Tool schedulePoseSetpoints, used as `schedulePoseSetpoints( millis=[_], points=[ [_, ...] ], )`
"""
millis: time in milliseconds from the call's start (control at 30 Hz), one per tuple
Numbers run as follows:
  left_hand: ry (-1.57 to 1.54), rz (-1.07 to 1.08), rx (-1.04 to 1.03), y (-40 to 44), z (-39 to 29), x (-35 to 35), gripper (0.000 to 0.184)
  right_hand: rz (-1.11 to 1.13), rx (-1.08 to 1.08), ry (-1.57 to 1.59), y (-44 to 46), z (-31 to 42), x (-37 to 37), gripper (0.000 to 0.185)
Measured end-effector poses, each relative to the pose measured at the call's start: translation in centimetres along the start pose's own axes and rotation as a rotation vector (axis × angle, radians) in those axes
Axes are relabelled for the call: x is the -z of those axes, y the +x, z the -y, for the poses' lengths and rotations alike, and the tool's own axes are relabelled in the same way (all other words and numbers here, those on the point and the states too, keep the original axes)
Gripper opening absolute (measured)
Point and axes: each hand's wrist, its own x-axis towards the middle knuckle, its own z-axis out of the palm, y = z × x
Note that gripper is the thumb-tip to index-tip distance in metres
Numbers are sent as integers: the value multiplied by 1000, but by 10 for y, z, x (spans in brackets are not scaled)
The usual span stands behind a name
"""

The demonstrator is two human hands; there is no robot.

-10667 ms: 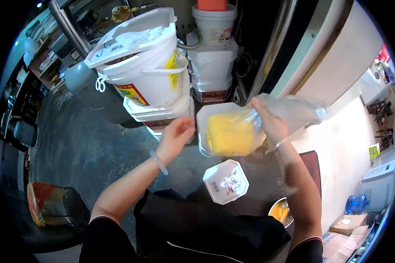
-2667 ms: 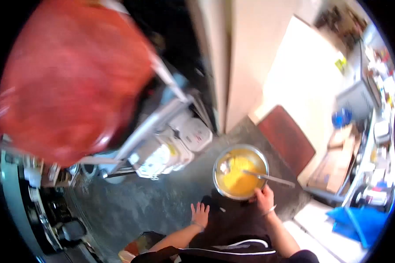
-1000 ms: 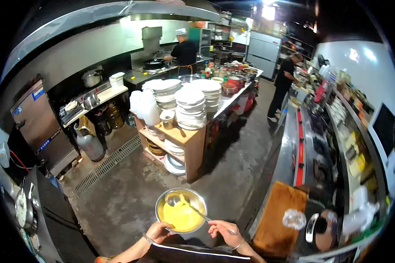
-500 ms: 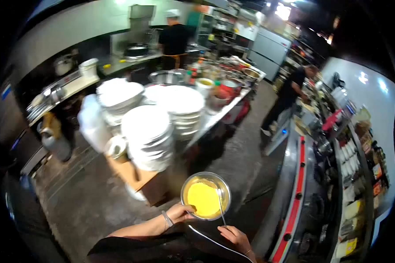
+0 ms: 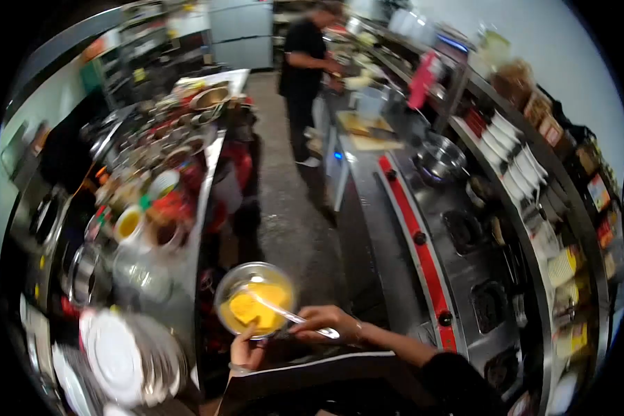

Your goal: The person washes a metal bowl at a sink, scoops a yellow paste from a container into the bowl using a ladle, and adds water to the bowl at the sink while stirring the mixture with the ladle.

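Note:
A round metal bowl (image 5: 223, 288) with a bright yellow mixture (image 5: 267, 319) in it is held low in front of my body. My left hand (image 5: 245, 352) grips its near rim from below left, thumb over the edge. In my right hand (image 5: 329, 320) is a metal spoon (image 5: 284, 313), pinched near its handle end. The spoon slants down to the left into the bowl, its tip in or against the yellow mixture. What exactly the mixture is, I cannot make out.
Stacked white plates (image 5: 114, 353) stand at lower left, beside a table crowded with bowls and jars. On the right runs a stove with a red knob panel (image 5: 419, 239) and a metal pot (image 5: 440, 158). A co-worker (image 5: 304, 66) stands at the counter ahead; another, blurred (image 5: 69, 152), is left.
The view has swung right, toward the stove and aisle. The bowl, both hands and the spoon now appear further left; the spoon lies more level across the bowl.

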Motion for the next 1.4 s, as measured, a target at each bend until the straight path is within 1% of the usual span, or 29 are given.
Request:
schedulePoseSetpoints(
  millis=[33,67,100,133,167,233,300,333,400,467,500,533,600,633,667,733,767,800,867,900,933,1000,1067,1133,1200,1233,1333,1367,1400],
  points=[
    [51,-54,24,14,-22,-12,36,7,-14,42,23,-22,11,17],
    [35,5,-18,39,-32,-6,36,58,-1,114,48,-43,23,19],
    [24,41,-13,87,-43,-26,37,80,-6,97,79,-68,64,19],
    [-16,71,-31,111,-54,-35,37,139,-5,78,104,-84,79,18],
    [-42,23,-74,133,-64,-52,37,126,2,36,123,-99,95,18],
    [-15,-1,-75,195,-86,-81,37,121,21,-1,166,-137,128,18],
    [-8,-23,-64,246,-112,-92,37,46,4,26,205,-155,155,17],
    [16,66,-48,302,-139,-100,36,1,-17,37,245,-188,182,17],
    [273,-64,55,354,-177,-135,34,-32,-85,5,284,-202,219,17],
    [122,27,116,424,-202,-166,33,-52,-133,-42,326,-226,271,18],
    [75,-11,86,448,-215,-194,33,-61,-141,-63,343,-237,292,19],
    [12,64,156,482,-226,-202,34,-76,-145,-83,361,-254,313,19],
    [-41,88,187,547,-244,-238,34,-129,-209,-70,394,-283,361,20],
    [-72,107,164,582,-253,-260,34,-188,-246,-70,412,-302,384,18],
    [-39,97,226,611,-272,-280,32,-197,-253,-148,433,-318,409,15],
    [3,107,207,671,-297,-320,31,-299,-209,-115,467,-368,447,13],
    [25,129,150,709,-306,-331,30,-370,-253,11,488,-391,468,13],
    [141,71,180,738,-323,-345,30,-373,-173,-14,515,-413,494,14],
    [57,102,143,801,-348,-376,30,-372,-172,-5,579,-447,546,15],
    [14,123,121,827,-364,-396,30,-343,-68,-64,609,-473,574,16],
    [7,82,132,854,-383,-408,31,-353,-73,8,645,-488,596,15],
    [3,27,51,892,-422,-441,32,-272,-126,43,715,-509,643,15],
    [-58,11,-43,938,-459,-458,33,-212,-18,-5,791,-537,682,16],
    [-86,-40,-73,962,-506,-490,35,-174,101,28,861,-566,710,18],
    [-140,-21,-216,999,-548,-523,38,-159,108,147,931,-593,735,20],
    [-157,1,-271,1024,-565,-527,40,-93,148,154,965,-608,748,22],
    [-84,-72,-463,1100,-616,-527,40,-5,212,219,1061,-665,781,22],
    [-157,-110,-484,1125,-632,-548,40,48,173,220,1087,-687,796,21],
    [-158,-117,-549,1153,-647,-562,40,34,306,224,1116,-713,809,20]
  ],
)
